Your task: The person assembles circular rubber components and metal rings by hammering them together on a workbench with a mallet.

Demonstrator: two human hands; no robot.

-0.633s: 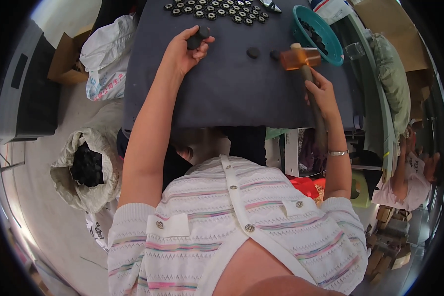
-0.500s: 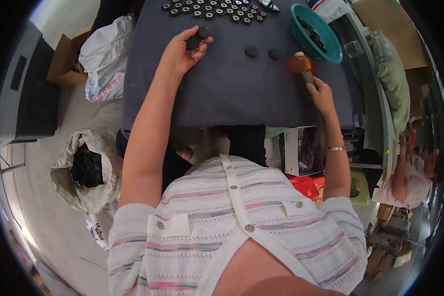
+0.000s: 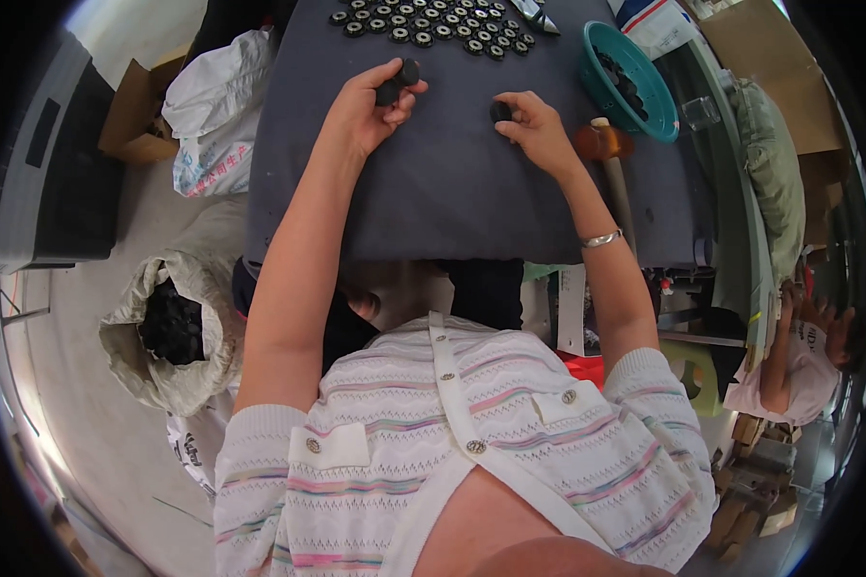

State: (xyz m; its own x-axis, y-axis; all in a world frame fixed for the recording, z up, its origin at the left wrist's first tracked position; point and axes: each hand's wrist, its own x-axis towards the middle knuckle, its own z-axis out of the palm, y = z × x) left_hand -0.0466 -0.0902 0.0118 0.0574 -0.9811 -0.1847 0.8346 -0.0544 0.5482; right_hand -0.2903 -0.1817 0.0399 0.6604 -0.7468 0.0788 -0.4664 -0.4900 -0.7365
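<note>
Two small dark round parts (image 3: pixel 399 82) sit stacked, at eleven o'clock. Another black round part (image 3: pixel 500 111) lies flat on the grey cloth at twelve o'clock.

Seated at a table (image 3: pixel 452 192) draped in dark cloth, a person pinches small black round parts (image 3: pixel 398 82) in the left hand (image 3: pixel 370 108), while the right hand (image 3: pixel 534 130) closes on another black part (image 3: pixel 500 112). Beyond the grip lie rows of black parts (image 3: pixel 433 19); right of it, a mallet (image 3: pixel 608 159) and teal basket (image 3: pixel 635 82).
</note>
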